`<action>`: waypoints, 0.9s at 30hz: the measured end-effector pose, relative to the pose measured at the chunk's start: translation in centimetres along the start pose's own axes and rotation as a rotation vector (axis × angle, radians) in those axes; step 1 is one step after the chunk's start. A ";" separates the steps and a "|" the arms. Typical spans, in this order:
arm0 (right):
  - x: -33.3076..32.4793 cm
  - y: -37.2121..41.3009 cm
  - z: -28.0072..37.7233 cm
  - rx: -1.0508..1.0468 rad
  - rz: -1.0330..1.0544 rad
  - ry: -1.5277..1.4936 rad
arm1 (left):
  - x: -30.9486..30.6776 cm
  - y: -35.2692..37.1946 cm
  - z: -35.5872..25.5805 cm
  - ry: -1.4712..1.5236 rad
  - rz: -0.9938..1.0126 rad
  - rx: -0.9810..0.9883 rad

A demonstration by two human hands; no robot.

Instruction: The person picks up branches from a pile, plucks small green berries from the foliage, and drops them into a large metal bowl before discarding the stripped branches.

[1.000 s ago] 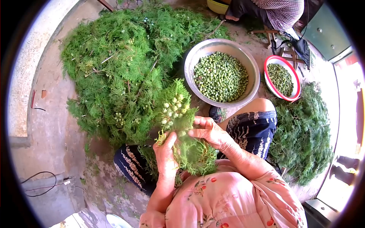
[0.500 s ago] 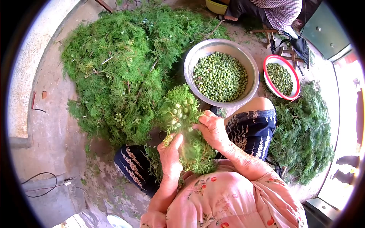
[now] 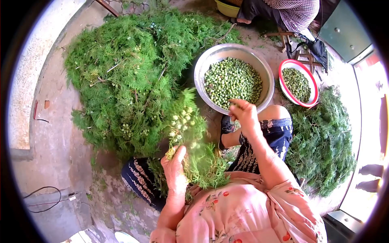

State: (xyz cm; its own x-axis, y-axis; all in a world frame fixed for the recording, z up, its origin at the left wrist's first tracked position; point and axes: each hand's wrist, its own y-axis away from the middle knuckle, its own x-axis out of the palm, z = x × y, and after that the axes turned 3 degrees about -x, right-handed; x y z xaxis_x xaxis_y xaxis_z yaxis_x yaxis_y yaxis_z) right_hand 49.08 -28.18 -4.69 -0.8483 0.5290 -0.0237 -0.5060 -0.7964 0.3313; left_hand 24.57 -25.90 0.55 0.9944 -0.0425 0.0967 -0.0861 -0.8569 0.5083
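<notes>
My left hand [image 3: 174, 164] is closed round the lower part of a feathery evergreen branch [image 3: 193, 133], holding it above my lap. A cluster of pale green seed cones [image 3: 181, 123] shows among its upper sprays. Over the near rim of a large metal basin [image 3: 198, 81] is my right hand [image 3: 246, 116], fingers curled and pressed together. Whatever lies between those fingertips is too small to make out. Many loose green cones [image 3: 233, 81] fill the bottom of the basin.
A big heap of cut evergreen branches [image 3: 121, 81] lies at left, a smaller pile [image 3: 324, 141] at right. A red-rimmed bowl [image 3: 282, 81] holds more cones. Another person [image 3: 298, 14] sits at the top right, near a wooden stool [image 3: 285, 38] and a yellow tub [image 3: 227, 8].
My right hand has left the branch and moved up and to the right, to the basin's near rim. My left hand keeps its hold on the branch, which has shifted slightly left.
</notes>
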 end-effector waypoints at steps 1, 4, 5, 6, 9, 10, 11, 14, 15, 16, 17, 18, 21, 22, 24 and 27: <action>-0.6 -1.1 -0.6 0.017 -0.059 -0.303 | 0.2 -0.1 0.1 0.044 -0.032 -0.009; -2.3 -4.3 -2.2 -0.025 -0.136 -0.983 | 0.3 -0.5 0.3 0.010 -0.003 0.042; -2.7 -5.0 -1.7 0.021 -0.203 -1.014 | 0.0 -0.5 0.5 -0.005 0.037 0.057; -3.0 -5.4 -1.2 0.070 -0.269 -1.045 | -0.4 -0.6 0.6 -0.019 0.077 0.073; -4.0 -6.2 -1.4 -0.021 -0.352 -1.023 | -1.5 -1.1 1.4 0.040 0.112 0.028; -4.0 -6.2 -1.4 -0.045 -0.399 -1.015 | -1.4 -1.3 1.4 0.065 0.101 0.004; -3.6 -6.0 -1.5 -0.059 -0.430 -0.971 | -1.1 -1.3 1.3 0.122 0.065 -0.036; -1.8 -2.9 -0.9 -0.111 -0.233 -0.775 | -0.1 -1.1 0.2 0.195 0.003 -0.120; -0.3 -0.8 1.0 -0.105 -0.196 -0.552 | 0.6 -1.1 0.0 0.214 -0.022 -0.094; 0.6 1.2 2.2 -0.092 -0.080 -0.332 | 0.9 -1.2 -0.1 0.231 -0.048 -0.068; 1.7 2.8 2.6 -0.081 0.047 -0.211 | 0.4 -1.1 -0.1 0.184 0.111 0.020; 2.6 4.3 3.5 -0.019 0.169 -0.122 | 0.8 -1.0 -0.2 0.168 0.062 0.032; 5.6 6.3 3.2 -0.623 0.231 0.226 | 1.7 -0.6 -0.6 0.145 -0.035 0.016; 6.3 6.9 3.3 -0.608 0.202 0.245 | 1.8 -0.5 -0.5 0.132 -0.022 0.040; 7.2 7.1 3.3 -0.545 0.190 0.289 | 2.0 -0.3 -0.3 0.111 0.002 0.093; 7.9 6.8 2.6 -0.452 0.167 0.174 | 1.7 -0.3 -0.1 0.110 0.005 0.130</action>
State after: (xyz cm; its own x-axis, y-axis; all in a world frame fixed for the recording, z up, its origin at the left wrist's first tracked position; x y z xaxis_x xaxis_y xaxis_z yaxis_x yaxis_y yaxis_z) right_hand 39.31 -28.65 -0.16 -0.9173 0.3577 -0.1748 -0.3456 -0.9334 -0.0962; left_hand 26.28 -25.71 0.62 0.9806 0.0033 0.1962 -0.0756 -0.9164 0.3930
